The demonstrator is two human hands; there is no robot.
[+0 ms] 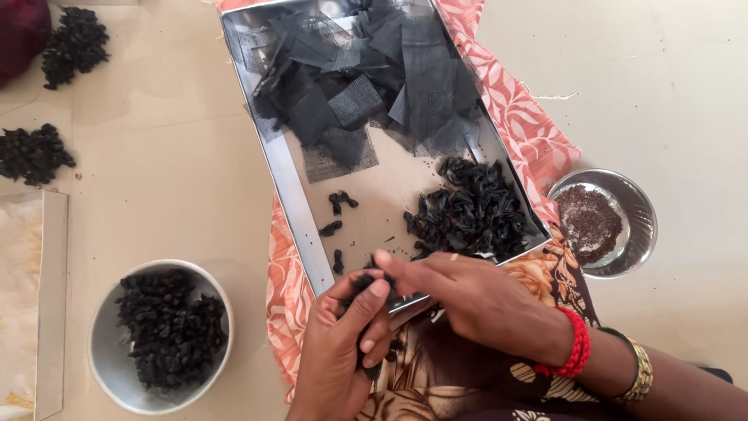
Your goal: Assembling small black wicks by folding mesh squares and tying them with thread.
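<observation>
Black mesh piece (363, 285) is pinched between both hands right at the near edge of the metal tray (300, 210), pretty much over the person's lap. Left hand (343, 343) is curled shut around it w/ the thumb pressed up on top; right hand (467, 292) comes in from the right w/ fingertips closed on the same bit, a ring on one finger. Right wrist has a red bead bracelet (575, 347) and a gold bangle (640, 373) further up the arm.

Inside the tray – a heap of cut black net squares (366, 74) at the far end, a mound of small black twisted bundles (471, 209) at the near right, plus a few loose ones (336, 214) in the middle. Tray sits on orange floral cloth (518, 117).

Left of it, on the floor, a steel bowl (105, 366) full of the same black bundles, and two more piles (33, 153) further out. Right of the tray, a small steel dish (635, 206) w/ brownish seeds – can't tell what kind.
</observation>
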